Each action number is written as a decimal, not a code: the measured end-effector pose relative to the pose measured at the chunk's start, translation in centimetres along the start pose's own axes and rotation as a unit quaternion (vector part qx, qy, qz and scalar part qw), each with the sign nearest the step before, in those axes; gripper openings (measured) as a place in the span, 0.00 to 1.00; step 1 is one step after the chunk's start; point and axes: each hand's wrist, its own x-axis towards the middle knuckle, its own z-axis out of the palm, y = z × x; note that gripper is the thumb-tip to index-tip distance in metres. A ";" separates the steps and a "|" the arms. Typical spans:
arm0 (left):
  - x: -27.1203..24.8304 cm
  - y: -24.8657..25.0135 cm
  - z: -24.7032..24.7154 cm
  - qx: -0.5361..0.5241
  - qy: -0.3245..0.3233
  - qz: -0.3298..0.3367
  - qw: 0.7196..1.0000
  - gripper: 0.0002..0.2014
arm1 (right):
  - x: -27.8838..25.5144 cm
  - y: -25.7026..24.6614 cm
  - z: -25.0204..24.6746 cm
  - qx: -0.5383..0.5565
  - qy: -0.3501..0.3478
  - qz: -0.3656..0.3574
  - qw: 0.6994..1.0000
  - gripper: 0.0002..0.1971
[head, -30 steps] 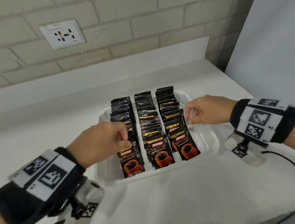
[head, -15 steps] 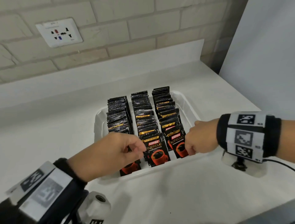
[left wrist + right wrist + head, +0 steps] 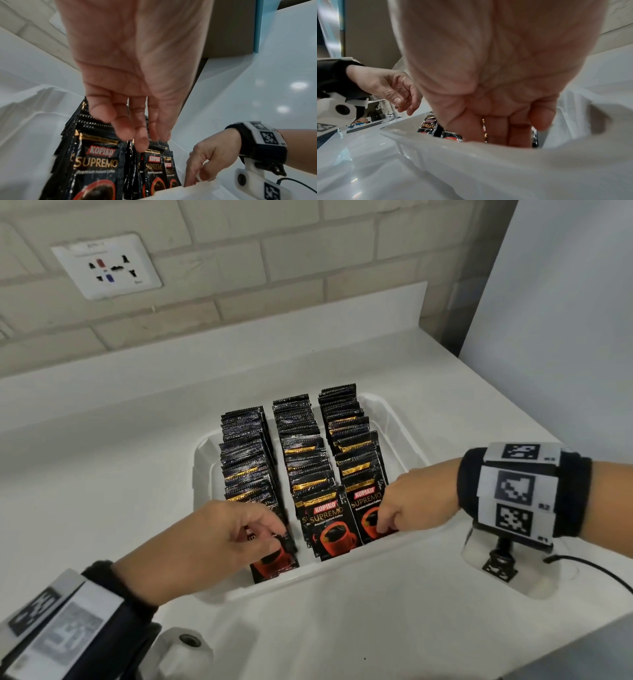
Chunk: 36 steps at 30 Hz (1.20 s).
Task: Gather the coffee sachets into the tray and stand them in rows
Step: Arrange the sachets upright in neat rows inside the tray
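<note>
White counter (image 3: pixel 359 628) under a pale brick wall, with a white tray (image 3: pixel 394 419) of coffee sachets (image 3: pixel 305 460) in front of you.

The sachets stand in three rows inside the tray, fronts facing you, and the near sachet of each row leans back on the ones behind it. Your left hand (image 3: pixel 212 546) is at the near end of the left row, its fingers (image 3: pixel 137 136) loosely bunched and pointing down; whether they pinch a sachet or only touch its top edge cannot be told. Your right hand (image 3: pixel 414 501) reaches into the tray at the near end of the right row, its straight fingers (image 3: pixel 498 129) close together and lying against the front of the nearest sachet there. A wall socket (image 3: pixel 106 265) sits on the brick, up and to the left.
</note>
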 end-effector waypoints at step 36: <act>2.0 3.7 0.8 -0.295 0.198 -0.021 0.935 0.20 | -1.4 3.2 -0.6 0.433 0.321 -0.014 0.842 0.24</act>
